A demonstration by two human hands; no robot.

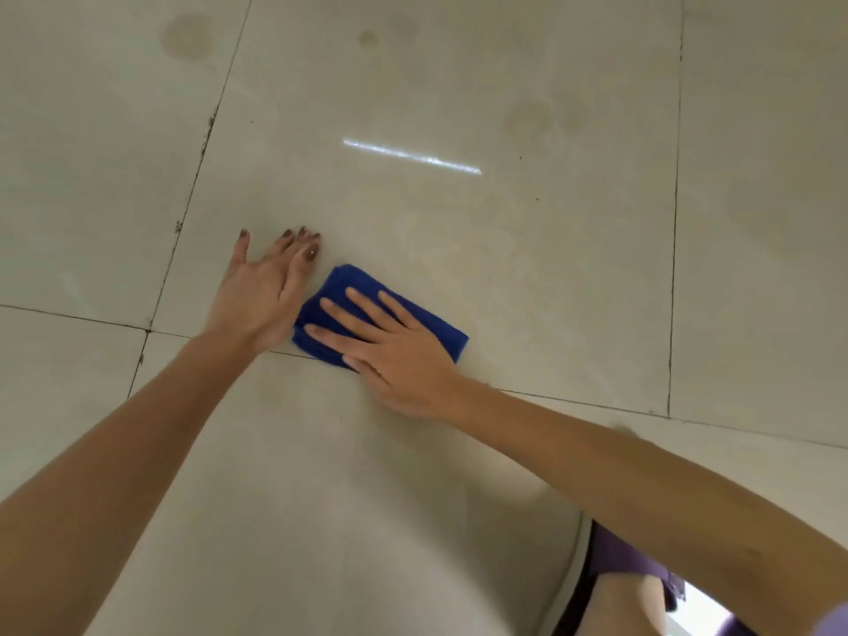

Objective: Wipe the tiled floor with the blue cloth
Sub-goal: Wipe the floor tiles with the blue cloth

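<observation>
Blue cloth (362,298), folded to a rough rectangle, lies flat on the tiled floor (459,245) under my right hand (394,355). Its fingers (348,321) are extended and slightly spread, pressing palm-down on the fabric rather than curling round it; the fingertips point toward the upper left, and the heel of the hand sits over the cloth's near edge. The cloth straddles a dark grout line (573,401) that crosses the view from left to right. My left hand (261,291) rests flat on the bare tile just beside the cloth, its fingers open and splayed, nails painted brown, the thumb side touching or nearly touching the cloth's left corner; I cannot tell which. Both forearms are bare and reach in from the lower corners of the view. Pale, glossy tiles surround the hands, carrying faint round stains (188,39) toward the far side and a bright streak of reflected light (413,157) beyond the cloth. Purple fabric (619,557) shows at the lower right, below my right forearm.
</observation>
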